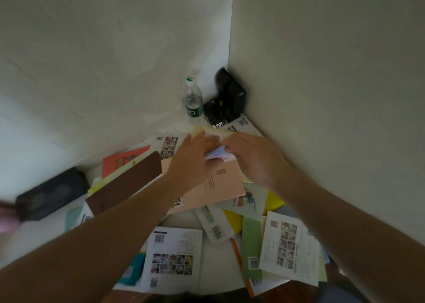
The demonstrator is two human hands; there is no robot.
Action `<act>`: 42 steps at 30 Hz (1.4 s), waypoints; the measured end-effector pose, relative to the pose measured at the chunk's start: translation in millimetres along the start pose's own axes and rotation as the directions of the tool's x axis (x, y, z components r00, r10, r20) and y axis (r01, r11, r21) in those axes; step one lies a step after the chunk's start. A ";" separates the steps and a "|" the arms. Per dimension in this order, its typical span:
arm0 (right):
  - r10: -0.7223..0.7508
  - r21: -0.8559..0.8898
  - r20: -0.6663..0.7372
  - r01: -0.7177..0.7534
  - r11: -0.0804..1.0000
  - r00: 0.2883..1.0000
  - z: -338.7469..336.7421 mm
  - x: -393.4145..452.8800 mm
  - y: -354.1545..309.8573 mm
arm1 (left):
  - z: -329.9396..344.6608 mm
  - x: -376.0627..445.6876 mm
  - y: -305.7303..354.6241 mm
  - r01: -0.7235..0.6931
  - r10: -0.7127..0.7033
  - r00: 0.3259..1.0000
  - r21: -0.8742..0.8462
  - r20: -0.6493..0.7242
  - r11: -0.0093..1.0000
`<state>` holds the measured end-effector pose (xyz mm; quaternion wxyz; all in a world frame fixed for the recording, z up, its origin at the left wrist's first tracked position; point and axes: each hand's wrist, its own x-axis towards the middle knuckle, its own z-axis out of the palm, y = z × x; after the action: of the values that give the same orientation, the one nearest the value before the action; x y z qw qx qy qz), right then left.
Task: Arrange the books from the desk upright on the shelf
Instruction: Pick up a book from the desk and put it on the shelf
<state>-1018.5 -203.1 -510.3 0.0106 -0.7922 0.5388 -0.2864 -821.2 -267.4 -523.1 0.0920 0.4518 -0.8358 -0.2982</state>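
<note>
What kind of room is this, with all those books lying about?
Probably a study corner in a home or dorm: a white desk pushed into a bare wall corner, strewn with books, plus a water bottle and small black speakers.

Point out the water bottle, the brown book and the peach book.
water bottle (193, 100): head view, on its clear body above the green label.
brown book (128, 183): head view, middle of its brown cover.
peach book (220, 183): head view, on the cover's bare part below the hands.

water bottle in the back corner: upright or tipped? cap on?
Upright. The water bottle stands on its base on the desk near the wall corner, neck up, white cap with green top in place.
</note>
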 end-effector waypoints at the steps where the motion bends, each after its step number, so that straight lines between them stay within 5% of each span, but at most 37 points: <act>1: 0.088 0.067 -0.009 -0.087 0.994 0.996 -0.8 7.1 -6.1 | -6.8 -2.7 -0.9 0.072 -0.070 0.997 -0.106 0.027 0.992; 4: 0.456 0.244 0.120 -0.472 0.848 0.882 -2.2 22.8 -0.7 | -25.7 -22.6 -6.0 0.280 -0.302 0.952 -0.525 0.045 0.803; 6: 0.660 0.397 0.212 -0.680 0.616 0.721 4.4 22.4 0.1 | -34.3 -38.8 -10.9 0.332 -0.401 0.911 -0.756 0.101 0.564; 8: 0.697 0.593 0.369 -0.733 0.333 0.615 17.3 16.2 -8.7 | -39.8 -53.2 -15.6 0.335 -0.451 0.879 -0.873 0.154 0.354; 10: 0.609 0.631 0.503 -0.742 0.227 0.613 32.9 8.0 -22.5 | -43.5 -63.2 -20.5 0.323 -0.506 0.848 -0.913 0.161 0.249; 15: 0.393 0.656 0.623 -0.725 0.207 0.676 50.1 3.6 -73.8 | -63.3 -84.4 -32.6 0.328 -0.621 0.736 -0.944 0.270 -0.021; 18: 0.360 0.676 0.617 -0.705 0.214 0.700 57.1 5.3 -99.5 | -71.4 -98.3 -47.9 0.303 -0.629 0.721 -0.949 0.292 -0.093; 22: 0.349 0.721 0.563 -0.652 0.236 0.749 60.8 19.1 -132.7 | -94.3 -132.4 -57.6 0.277 -0.607 0.764 -0.961 0.218 0.003; 28: 0.406 0.782 0.337 -0.493 0.382 0.849 59.0 59.6 -225.4 | -155.7 -212.5 -65.7 0.175 -0.412 0.911 -0.878 -0.028 0.446; 30: 0.368 0.790 0.276 -0.428 0.439 0.888 53.9 72.1 -265.7 | -184.2 -250.5 -65.8 0.111 -0.376 0.920 -0.844 -0.114 0.525; 36: 0.325 0.840 0.075 -0.235 0.488 0.943 18.1 119.9 -445.1 | -297.0 -408.1 -77.7 -0.097 -0.262 0.912 -0.785 -0.316 0.611; 42: 0.033 0.800 -0.183 0.130 0.586 0.982 -24.1 158.7 -662.4 | -416.4 -600.0 -111.3 -0.210 -0.173 0.742 -0.469 -0.648 0.858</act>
<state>-427.7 -54.9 -204.3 0.3129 -0.6862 0.3267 -0.5696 -222.0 -0.4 -183.2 0.5060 0.4778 -0.6397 -0.3264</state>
